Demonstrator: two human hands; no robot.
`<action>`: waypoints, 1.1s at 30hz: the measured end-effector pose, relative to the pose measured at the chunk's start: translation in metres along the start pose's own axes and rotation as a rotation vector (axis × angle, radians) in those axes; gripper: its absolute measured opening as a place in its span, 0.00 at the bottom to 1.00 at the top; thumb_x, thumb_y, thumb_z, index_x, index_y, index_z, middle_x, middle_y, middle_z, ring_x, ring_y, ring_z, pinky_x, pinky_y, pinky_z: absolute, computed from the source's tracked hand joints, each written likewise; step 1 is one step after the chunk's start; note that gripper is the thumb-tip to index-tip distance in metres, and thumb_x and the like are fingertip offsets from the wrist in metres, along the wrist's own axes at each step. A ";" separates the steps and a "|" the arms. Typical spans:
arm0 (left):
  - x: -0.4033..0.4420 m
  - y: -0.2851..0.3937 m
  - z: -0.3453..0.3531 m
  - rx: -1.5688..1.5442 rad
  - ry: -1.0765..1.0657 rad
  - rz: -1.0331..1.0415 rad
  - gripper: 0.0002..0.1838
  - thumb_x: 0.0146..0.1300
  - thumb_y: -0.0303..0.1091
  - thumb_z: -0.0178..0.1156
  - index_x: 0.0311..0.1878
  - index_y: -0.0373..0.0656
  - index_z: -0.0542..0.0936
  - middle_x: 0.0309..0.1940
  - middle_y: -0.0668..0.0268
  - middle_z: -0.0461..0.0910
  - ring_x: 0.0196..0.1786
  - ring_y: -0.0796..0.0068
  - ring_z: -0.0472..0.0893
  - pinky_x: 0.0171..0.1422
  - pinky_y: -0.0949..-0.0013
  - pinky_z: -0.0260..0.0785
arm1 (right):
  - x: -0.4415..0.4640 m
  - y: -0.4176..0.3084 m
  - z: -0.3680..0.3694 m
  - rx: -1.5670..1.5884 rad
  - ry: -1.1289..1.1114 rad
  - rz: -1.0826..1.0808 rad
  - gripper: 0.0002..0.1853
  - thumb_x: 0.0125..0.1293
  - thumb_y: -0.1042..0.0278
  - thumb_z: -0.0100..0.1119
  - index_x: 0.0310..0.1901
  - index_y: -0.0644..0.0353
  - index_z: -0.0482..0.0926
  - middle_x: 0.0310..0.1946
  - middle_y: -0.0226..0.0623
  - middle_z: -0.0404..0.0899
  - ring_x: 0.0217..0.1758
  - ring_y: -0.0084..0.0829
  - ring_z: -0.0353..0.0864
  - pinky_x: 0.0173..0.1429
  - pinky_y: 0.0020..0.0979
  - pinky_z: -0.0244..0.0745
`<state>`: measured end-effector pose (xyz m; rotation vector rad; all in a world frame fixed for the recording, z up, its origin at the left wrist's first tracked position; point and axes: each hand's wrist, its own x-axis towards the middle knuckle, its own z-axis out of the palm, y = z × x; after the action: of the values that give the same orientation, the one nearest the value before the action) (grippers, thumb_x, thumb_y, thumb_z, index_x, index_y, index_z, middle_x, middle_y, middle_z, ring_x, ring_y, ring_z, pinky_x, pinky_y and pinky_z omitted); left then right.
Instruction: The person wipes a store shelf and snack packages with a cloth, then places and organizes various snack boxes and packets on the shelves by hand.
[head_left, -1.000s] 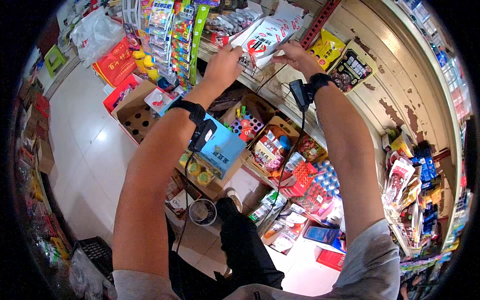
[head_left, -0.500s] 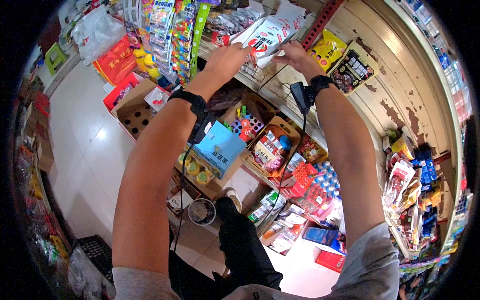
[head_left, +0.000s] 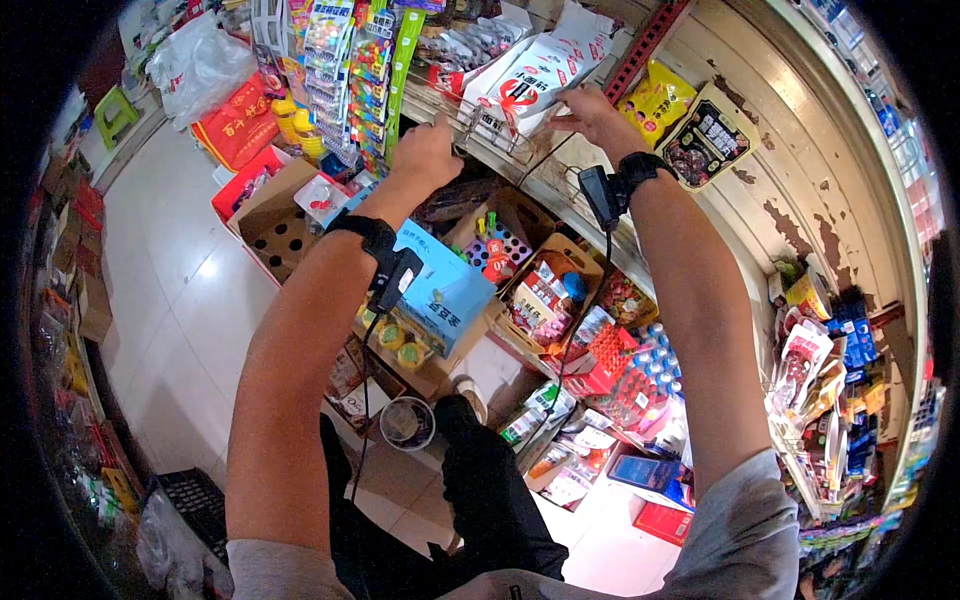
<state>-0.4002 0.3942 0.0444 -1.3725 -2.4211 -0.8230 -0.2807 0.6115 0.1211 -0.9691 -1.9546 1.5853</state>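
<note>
A white box with red and black print point(head_left: 522, 88) sits on the shelf, its front end behind a low wire guard point(head_left: 492, 128). My right hand point(head_left: 597, 118) is at the box's right front corner, fingers apart and fingertips close to its side. My left hand point(head_left: 427, 157) is at the shelf's front edge, left of the box and apart from it. Its fingers are curled, and whatever they may hold is hidden. Black devices with cables are strapped to both wrists.
Right of the box lie a yellow snack bag point(head_left: 657, 101) and a black pouch point(head_left: 710, 135). Strips of candy packets point(head_left: 328, 75) hang at left. Below stand a blue carton point(head_left: 437, 290), cardboard boxes of snacks point(head_left: 545, 300) and a clear tub point(head_left: 407, 424) on the floor.
My left hand has come off the white box and moved left and down to the shelf edge. The box sits slightly lower, behind the wire guard. My right hand has barely moved.
</note>
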 end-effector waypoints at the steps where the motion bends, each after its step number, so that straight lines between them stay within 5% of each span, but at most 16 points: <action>1: 0.001 0.004 -0.003 -0.054 -0.052 -0.067 0.20 0.60 0.34 0.60 0.53 0.36 0.71 0.42 0.46 0.80 0.45 0.41 0.79 0.51 0.47 0.73 | 0.001 0.000 0.001 -0.001 0.000 -0.001 0.20 0.67 0.76 0.51 0.59 0.68 0.63 0.55 0.48 0.69 0.46 0.46 0.81 0.49 0.42 0.87; 3: 0.005 0.006 -0.003 -0.112 -0.099 -0.134 0.23 0.60 0.36 0.61 0.56 0.35 0.69 0.43 0.44 0.79 0.46 0.41 0.79 0.52 0.48 0.73 | 0.008 0.002 0.004 -0.013 -0.031 -0.007 0.22 0.68 0.74 0.53 0.61 0.66 0.61 0.55 0.48 0.68 0.44 0.44 0.81 0.49 0.42 0.87; 5: 0.014 0.003 0.007 -0.213 0.211 0.143 0.28 0.60 0.41 0.63 0.59 0.34 0.68 0.47 0.43 0.78 0.50 0.42 0.77 0.57 0.48 0.70 | 0.024 0.011 -0.002 -0.020 -0.056 -0.007 0.24 0.68 0.74 0.54 0.63 0.64 0.58 0.55 0.49 0.68 0.43 0.43 0.82 0.49 0.42 0.87; 8: 0.027 0.010 0.009 -0.201 0.312 0.244 0.33 0.59 0.44 0.65 0.61 0.34 0.68 0.51 0.43 0.75 0.55 0.43 0.75 0.61 0.50 0.67 | 0.021 0.011 -0.003 0.009 -0.085 -0.024 0.28 0.68 0.72 0.55 0.65 0.61 0.54 0.54 0.49 0.69 0.39 0.39 0.83 0.48 0.42 0.87; 15: 0.047 0.010 0.015 -0.121 0.271 0.167 0.31 0.59 0.49 0.63 0.57 0.33 0.73 0.51 0.49 0.76 0.57 0.48 0.72 0.64 0.51 0.64 | 0.023 0.014 -0.002 0.032 -0.155 -0.041 0.34 0.70 0.71 0.53 0.71 0.52 0.47 0.47 0.45 0.75 0.39 0.39 0.84 0.50 0.42 0.86; 23: 0.056 0.012 0.024 -0.065 0.258 0.126 0.23 0.61 0.40 0.58 0.55 0.35 0.75 0.48 0.50 0.79 0.55 0.49 0.74 0.61 0.49 0.66 | 0.014 0.017 0.004 0.159 -0.072 -0.117 0.36 0.70 0.72 0.54 0.72 0.56 0.44 0.55 0.47 0.70 0.48 0.42 0.81 0.51 0.45 0.85; 29: 0.069 -0.006 0.017 -0.056 0.280 0.151 0.19 0.58 0.33 0.58 0.52 0.37 0.76 0.46 0.50 0.79 0.52 0.48 0.75 0.58 0.50 0.68 | 0.018 0.018 0.010 -0.043 0.051 -0.103 0.37 0.67 0.66 0.60 0.69 0.60 0.47 0.58 0.50 0.70 0.53 0.40 0.78 0.47 0.43 0.84; 33: 0.067 -0.002 0.006 0.168 0.204 0.103 0.20 0.55 0.31 0.59 0.53 0.45 0.78 0.46 0.54 0.77 0.52 0.51 0.75 0.55 0.50 0.68 | 0.014 0.025 0.011 -0.368 0.255 -0.291 0.36 0.65 0.67 0.61 0.68 0.62 0.51 0.59 0.50 0.70 0.52 0.39 0.78 0.45 0.38 0.83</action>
<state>-0.4373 0.4449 0.0697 -1.2716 -2.1912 -0.6808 -0.2913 0.6172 0.0936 -0.9162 -2.1250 0.9167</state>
